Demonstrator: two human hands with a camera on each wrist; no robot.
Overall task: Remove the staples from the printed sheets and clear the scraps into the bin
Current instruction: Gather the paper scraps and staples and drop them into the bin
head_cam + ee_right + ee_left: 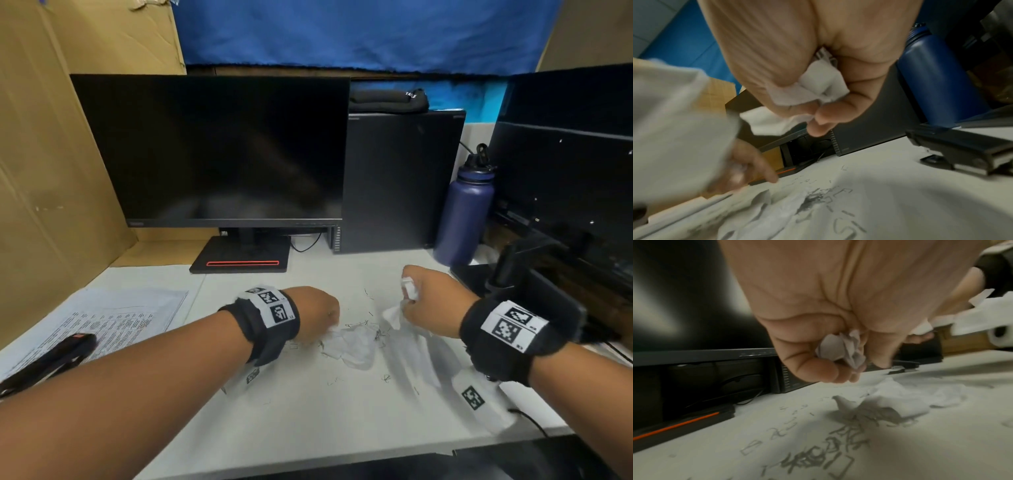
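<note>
Staple removal appears largely complete: loose pulled staples (pixel 378 334) lie scattered on the white desk (pixel 308 421) around a crumpled paper scrap (pixel 356 344), while the printed sheets (pixel 113 325) lie flat at the far left under a black stapler-type tool (pixel 48 359). The left hand (pixel 317 313) is curled round a small paper wad (pixel 840 348), and the right hand (pixel 431 298) is clenched on torn white paper scraps (pixel 813 91). Clearing remains: both handfuls, the desk scrap and the staples still need binning, and no bin is visible.
</note>
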